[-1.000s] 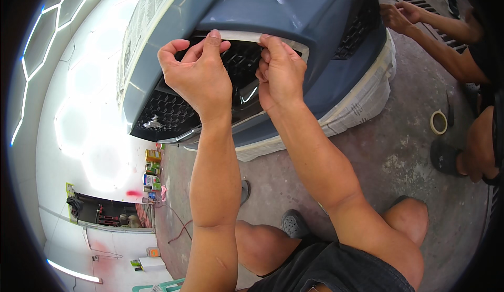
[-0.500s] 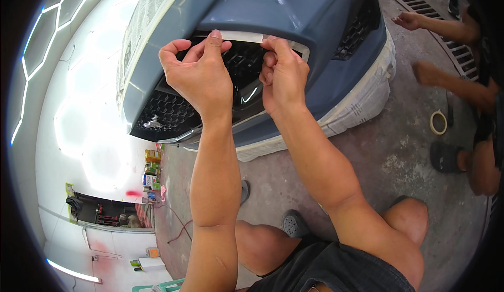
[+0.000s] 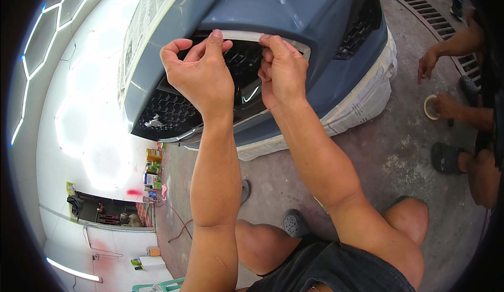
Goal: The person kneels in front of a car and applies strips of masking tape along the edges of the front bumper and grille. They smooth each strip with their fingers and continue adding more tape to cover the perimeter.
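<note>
A pale strip of masking tape [image 3: 240, 36] runs along the upper edge of the dark grille opening on a blue-grey car bumper [image 3: 320, 27]. At the strip's left part, my left hand [image 3: 202, 82] pinches it with the thumb uppermost, the other fingers curled. My right hand [image 3: 284, 74] pinches the strip further right, thumb and forefinger together at the opening's upper rim. More pale tape [image 3: 301, 48] shows at the right corner of the opening, beyond my right hand. Black honeycomb grille [image 3: 244, 61] is visible between my hands.
Protective sheeting [image 3: 362, 100] wraps the bumper's lower edge. A co-worker crouches at the right, one hand [image 3: 447, 106] at a tape roll [image 3: 431, 107] on the floor. A drain grate [image 3: 420, 6] curves behind. Paint cans [image 3: 152, 167] stand along the left wall.
My right hand has shifted slightly left and down with the tape. The co-worker's hands have lowered, one reaching the tape roll, which has moved a little.
</note>
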Demonstrator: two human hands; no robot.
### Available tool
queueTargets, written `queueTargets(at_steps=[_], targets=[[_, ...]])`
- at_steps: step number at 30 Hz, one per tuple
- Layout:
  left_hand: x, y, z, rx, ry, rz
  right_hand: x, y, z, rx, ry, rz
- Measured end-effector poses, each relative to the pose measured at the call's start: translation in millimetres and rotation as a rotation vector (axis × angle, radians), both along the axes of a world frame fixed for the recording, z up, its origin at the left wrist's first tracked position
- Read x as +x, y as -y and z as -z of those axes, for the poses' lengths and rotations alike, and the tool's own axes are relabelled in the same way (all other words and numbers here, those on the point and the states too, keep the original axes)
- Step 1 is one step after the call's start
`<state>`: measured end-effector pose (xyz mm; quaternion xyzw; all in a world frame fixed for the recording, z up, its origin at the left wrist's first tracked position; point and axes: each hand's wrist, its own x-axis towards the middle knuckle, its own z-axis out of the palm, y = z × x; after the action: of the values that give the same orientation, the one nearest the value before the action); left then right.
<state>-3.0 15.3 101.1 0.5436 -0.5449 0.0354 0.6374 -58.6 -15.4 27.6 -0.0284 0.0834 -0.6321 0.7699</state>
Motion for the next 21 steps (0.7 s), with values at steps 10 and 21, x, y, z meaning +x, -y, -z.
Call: queueTargets(at_steps=[10, 21], targets=[[1.8, 2.3, 3.0, -0.001, 0.008, 0.031, -2.7, 0.8, -1.2, 0.022, 0.0, -0.004], [1.7, 2.6, 2.6, -0.007, 0.017, 0.022, -3.2, 1.5, -0.2, 0.011, -0.007, -0.001]])
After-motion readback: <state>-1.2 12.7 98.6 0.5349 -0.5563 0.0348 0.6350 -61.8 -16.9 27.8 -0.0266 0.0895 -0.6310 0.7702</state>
